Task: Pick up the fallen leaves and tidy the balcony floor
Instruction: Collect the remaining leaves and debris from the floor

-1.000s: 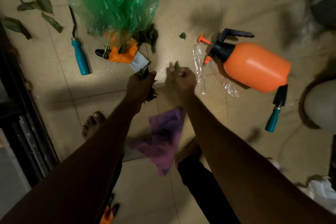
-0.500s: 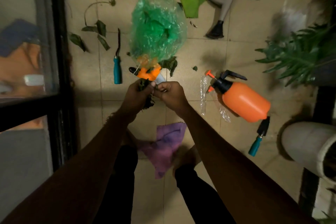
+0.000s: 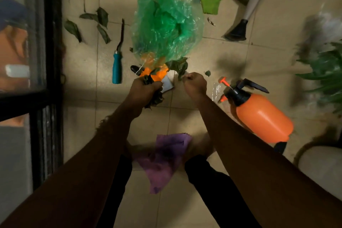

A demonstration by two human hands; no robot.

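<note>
**A:** What is the bag made of?

**B:** The green bag (image 3: 166, 18) is thin, crinkled, see-through plastic, puffed into an oval on the smooth beige tiles of the floor (image 3: 231, 55). Its long axis runs away from the person, with the narrow end nearest the hands.

**A:** And the hands?

**B:** They are just on the near side of the bag. The left hand (image 3: 143, 90) is closed tight round a bunch of leaves (image 3: 154, 98), which are dark, limp and crumpled. The bunch sticks out of the fist at both ends, one toward the bag and one back toward the person. The right hand (image 3: 195, 85) is beside it, fingers curled into a fist with nothing seen in it.

**A:** Any leaves on the floor?

**B:** Flat, pointed loose leaves (image 3: 102, 16) lie left of the bag. A dark clump (image 3: 178, 66) touches its narrow end, and a small leaf (image 3: 207, 73) lies right of that. A teal-handled tool (image 3: 117, 68) lies left of the bag, roughly parallel with it. A glossy orange sprayer (image 3: 262, 114) lies on its side to the bag's near right.
</note>
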